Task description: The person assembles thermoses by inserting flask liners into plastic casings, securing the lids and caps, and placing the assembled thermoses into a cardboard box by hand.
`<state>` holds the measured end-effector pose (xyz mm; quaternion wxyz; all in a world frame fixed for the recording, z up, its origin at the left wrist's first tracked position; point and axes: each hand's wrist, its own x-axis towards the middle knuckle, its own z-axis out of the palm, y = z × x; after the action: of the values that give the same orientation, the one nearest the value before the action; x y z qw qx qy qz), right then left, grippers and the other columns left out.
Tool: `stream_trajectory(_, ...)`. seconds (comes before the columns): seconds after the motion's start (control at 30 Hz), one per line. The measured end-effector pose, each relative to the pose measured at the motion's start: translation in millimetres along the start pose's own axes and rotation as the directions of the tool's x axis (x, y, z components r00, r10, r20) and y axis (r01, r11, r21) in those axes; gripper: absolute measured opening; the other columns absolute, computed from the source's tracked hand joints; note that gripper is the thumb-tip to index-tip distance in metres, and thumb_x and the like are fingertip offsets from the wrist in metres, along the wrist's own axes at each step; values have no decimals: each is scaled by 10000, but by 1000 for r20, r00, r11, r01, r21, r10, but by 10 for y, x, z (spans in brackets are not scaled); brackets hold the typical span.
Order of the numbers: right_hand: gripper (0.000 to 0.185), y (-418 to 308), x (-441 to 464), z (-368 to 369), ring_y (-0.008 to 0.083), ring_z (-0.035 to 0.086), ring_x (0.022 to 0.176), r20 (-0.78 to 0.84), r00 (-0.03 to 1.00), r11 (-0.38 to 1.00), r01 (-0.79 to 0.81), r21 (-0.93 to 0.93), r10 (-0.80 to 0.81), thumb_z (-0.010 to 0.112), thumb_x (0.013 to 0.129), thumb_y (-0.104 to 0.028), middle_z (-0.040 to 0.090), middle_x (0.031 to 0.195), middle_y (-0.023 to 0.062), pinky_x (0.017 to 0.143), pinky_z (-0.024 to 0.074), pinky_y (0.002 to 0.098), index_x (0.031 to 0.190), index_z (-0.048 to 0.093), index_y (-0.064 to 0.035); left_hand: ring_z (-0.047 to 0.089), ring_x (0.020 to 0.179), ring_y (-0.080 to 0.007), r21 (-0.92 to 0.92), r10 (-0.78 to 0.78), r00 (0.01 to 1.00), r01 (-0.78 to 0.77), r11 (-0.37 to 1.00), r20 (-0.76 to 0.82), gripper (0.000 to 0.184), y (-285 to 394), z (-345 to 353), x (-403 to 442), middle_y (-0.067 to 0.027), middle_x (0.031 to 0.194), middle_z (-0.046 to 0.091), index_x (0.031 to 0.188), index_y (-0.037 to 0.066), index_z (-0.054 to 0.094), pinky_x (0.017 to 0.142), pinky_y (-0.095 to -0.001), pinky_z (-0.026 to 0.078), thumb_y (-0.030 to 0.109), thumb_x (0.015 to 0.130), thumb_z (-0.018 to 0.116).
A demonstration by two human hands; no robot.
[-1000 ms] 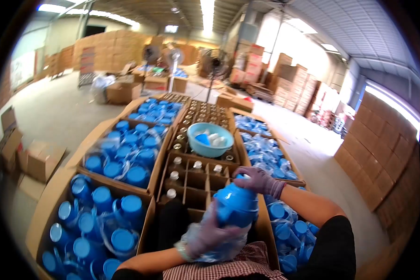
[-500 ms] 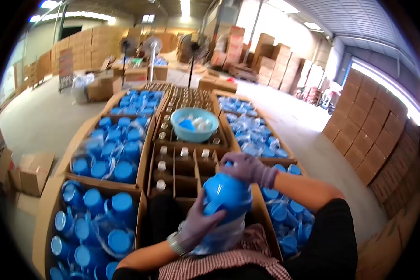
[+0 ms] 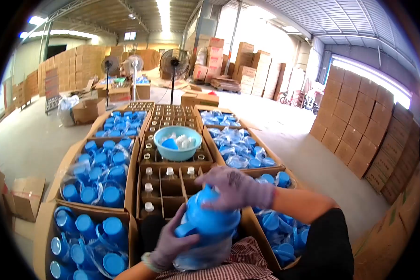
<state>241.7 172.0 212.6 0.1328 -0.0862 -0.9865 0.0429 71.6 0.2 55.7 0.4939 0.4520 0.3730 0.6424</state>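
A large blue plastic jug (image 3: 214, 221) stands upright at my lap, its lower part in clear plastic film. My left hand (image 3: 172, 245), in a thin purple-grey glove, is wrapped round the jug's left side at its handle. Over the top is my right hand (image 3: 235, 186), gloved too and slightly blurred, with bent fingers at the top knob and the thumb on the side. Just beyond the jug, a divided carton (image 3: 172, 207) holds several white-capped bottles (image 3: 149, 205). A checked cloth (image 3: 240, 261) lies under the jug.
Cartons of bagged blue jugs line the left (image 3: 95, 175) and right (image 3: 235, 149). A light-blue basin (image 3: 179, 155) with small white pieces and a blue piece rests on the bottle cartons. Beyond stand floor fans (image 3: 174, 63); stacked boxes (image 3: 354, 116) rise at right.
My right hand has turned over the jug's top, its fingers now pointing more to the left. The jug and both hands appear lower and farther left, as the camera view has shifted.
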Motion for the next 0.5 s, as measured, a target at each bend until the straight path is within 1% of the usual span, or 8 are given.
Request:
stream_trajectory(0.07, 492, -398, -34, -239, 349, 660, 1117, -37, 942, 940, 329, -93, -333, 740, 858, -428, 655, 1254, 134, 912, 568, 464, 1238, 689, -120, 541, 1334, -205, -157, -172, 908, 247, 956, 381, 1182, 286, -497, 139, -145, 1486, 540, 1642, 33, 224, 1117, -365, 434, 245, 733, 948)
stream_trajectory(0.13, 447, -629, -102, -168, 357, 675, 1091, -28, 857, 833, 508, 219, -515, 743, 840, -415, 666, 1205, 125, 938, 558, 467, 1170, 707, -116, 537, 1359, -213, -150, -156, 845, 267, 952, 512, 1231, 223, -684, 244, -143, 1505, 535, 1627, -2, 240, 1140, -359, 419, 298, 686, 976)
stream_trajectory(0.17, 396, -544, -133, -161, 341, 674, 1080, -31, 865, 834, 491, 252, -500, 736, 853, -373, 665, 1151, 117, 938, 559, 449, 1148, 709, -111, 522, 1378, -207, -213, -137, 847, 281, 936, 513, 1232, 183, -659, 250, -151, 1534, 511, 1614, -29, 250, 1162, -356, 395, 316, 683, 980)
stream_trajectory(0.23, 322, -33, -80, 38, 312, 676, 1068, -99, 945, 884, 326, 334, -311, 716, 884, -295, 673, 1129, 119, 936, 556, 427, 1134, 711, -92, 592, 1257, -174, -163, -40, 996, 53, 985, 83, 1120, -81, -371, 265, -151, 1431, 593, 1585, -38, 329, 1070, -319, 473, 297, 724, 963)
stream_trajectory(0.27, 309, 222, -59, 187, 307, 677, 1061, -121, 975, 881, 220, 419, -185, 713, 888, -278, 675, 1120, 120, 935, 555, 419, 1132, 711, -88, 623, 1189, -155, -41, 3, 981, -11, 999, -193, 1080, -265, -246, 264, -147, 1379, 630, 1571, -46, 357, 1024, -298, 502, 288, 737, 958)
stream_trajectory(0.3, 312, 264, -117, 282, 304, 678, 1060, -127, 977, 890, 209, 406, -172, 718, 886, -277, 677, 1116, 117, 935, 555, 416, 1134, 711, -89, 646, 1052, -121, 20, -15, 950, 22, 1000, -313, 1043, -349, -94, 226, -123, 1250, 690, 1548, -59, 393, 933, -263, 532, 305, 749, 955)
stream_trajectory(0.4, 319, 293, -71, 236, 297, 678, 1060, -143, 972, 920, 224, 323, -186, 731, 880, -279, 683, 1108, 108, 932, 553, 410, 1138, 711, -92, 604, 938, -75, 40, 65, 964, -56, 998, -256, 1082, -314, -137, 166, -30, 1175, 666, 1542, -69, 398, 837, -225, 516, 344, 723, 972)
stream_trajectory(0.5, 311, -73, -135, 58, 292, 683, 1043, -147, 970, 935, 229, 270, -195, 738, 880, -286, 693, 1081, 100, 914, 553, 404, 1123, 710, -94, 631, 982, -87, -23, 36, 991, -40, 999, -129, 1137, -85, -141, 58, -57, 1155, 701, 1556, -35, 396, 887, -248, 529, 422, 689, 972)
